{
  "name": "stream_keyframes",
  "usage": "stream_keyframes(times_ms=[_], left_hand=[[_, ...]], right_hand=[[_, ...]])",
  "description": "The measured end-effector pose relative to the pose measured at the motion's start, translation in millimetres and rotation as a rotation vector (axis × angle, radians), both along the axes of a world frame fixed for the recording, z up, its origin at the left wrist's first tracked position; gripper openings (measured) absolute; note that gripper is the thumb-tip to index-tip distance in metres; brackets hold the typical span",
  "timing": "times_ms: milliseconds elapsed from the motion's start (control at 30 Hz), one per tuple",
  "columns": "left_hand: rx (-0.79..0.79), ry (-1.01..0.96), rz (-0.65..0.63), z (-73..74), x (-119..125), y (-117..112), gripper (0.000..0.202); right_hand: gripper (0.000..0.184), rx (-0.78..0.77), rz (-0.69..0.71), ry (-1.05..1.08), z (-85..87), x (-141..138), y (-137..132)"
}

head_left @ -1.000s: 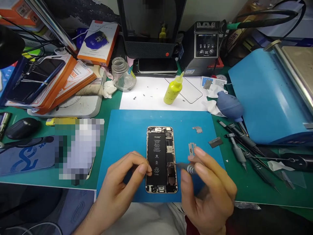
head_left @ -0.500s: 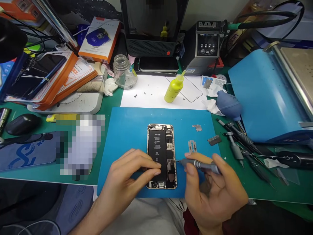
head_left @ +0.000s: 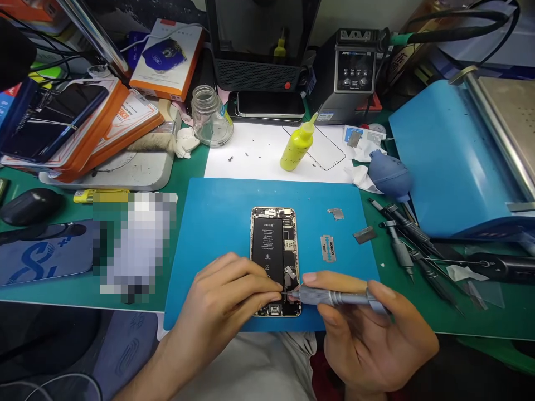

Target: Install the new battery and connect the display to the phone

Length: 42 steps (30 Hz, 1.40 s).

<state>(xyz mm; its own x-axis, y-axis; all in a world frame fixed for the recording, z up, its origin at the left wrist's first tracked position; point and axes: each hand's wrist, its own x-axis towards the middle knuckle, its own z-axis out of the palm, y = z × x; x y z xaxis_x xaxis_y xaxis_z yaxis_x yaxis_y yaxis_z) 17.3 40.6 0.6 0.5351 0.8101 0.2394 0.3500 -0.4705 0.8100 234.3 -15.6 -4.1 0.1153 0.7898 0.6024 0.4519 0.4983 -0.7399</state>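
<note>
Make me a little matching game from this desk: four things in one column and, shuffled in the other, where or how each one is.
Things:
1. screwdriver
2. phone
3. bottle
4. razor blade

Where or how:
A. yellow-green, on the white paper
B. lying on the blue mat, to the phone's right
C. opened, black battery showing
D. held in the right hand

Pairs: 1-D, 2-C, 3-A, 4-B
</note>
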Motion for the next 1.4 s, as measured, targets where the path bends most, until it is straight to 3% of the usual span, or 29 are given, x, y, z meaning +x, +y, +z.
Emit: stream_keyframes(times_ms=[133, 233, 367, 433, 533, 800, 1033, 1200, 1400], left_hand=[[0.031, 0.049, 0.006, 2.2, -0.2, -1.8, 0.009], [0.091, 0.100, 0.050, 5.1, -4.6, -10.2, 0.008], [0.233, 0.198, 0.030, 6.6, -10.1, -25.9, 0.015], [0.268, 0.245, -0.032, 5.5, -10.0, -30.4, 0.019], [0.267, 0.293, -0.073, 3.9, -8.4, -30.9, 0.021], [0.428, 0.340, -0.150, -0.7, -12.9, -34.4, 0.032], [0.330, 0.338, -0.101, -0.9, -13.2, -48.4, 0.036], [0.285, 0.350, -0.048, 6.4, -8.8, -54.1, 0.029], [0.202, 0.322, 0.025, 11.4, -8.4, -57.4, 0.036]], right_hand=[[0.077, -0.021, -0.138, 0.077, 10.2, 3.3, 1.6], [0.060, -0.191, -0.232, -0.002, 18.5, 9.6, -0.2], [0.042, -0.435, -0.096, -0.328, 16.4, 13.3, -5.4], [0.020, -0.434, -0.054, -0.433, 11.6, 11.8, -8.0], [0.009, -0.384, -0.067, -0.506, 5.9, 7.0, -12.3], [0.005, -0.283, -0.180, -0.571, 1.8, -2.1, -23.8], [0.010, -0.341, -0.388, -0.600, -3.1, 25.6, -31.5], [0.020, -0.352, -0.295, -0.588, 0.3, 27.0, -32.9], [0.018, -0.274, -0.129, -0.609, -1.8, 10.9, -26.8]])
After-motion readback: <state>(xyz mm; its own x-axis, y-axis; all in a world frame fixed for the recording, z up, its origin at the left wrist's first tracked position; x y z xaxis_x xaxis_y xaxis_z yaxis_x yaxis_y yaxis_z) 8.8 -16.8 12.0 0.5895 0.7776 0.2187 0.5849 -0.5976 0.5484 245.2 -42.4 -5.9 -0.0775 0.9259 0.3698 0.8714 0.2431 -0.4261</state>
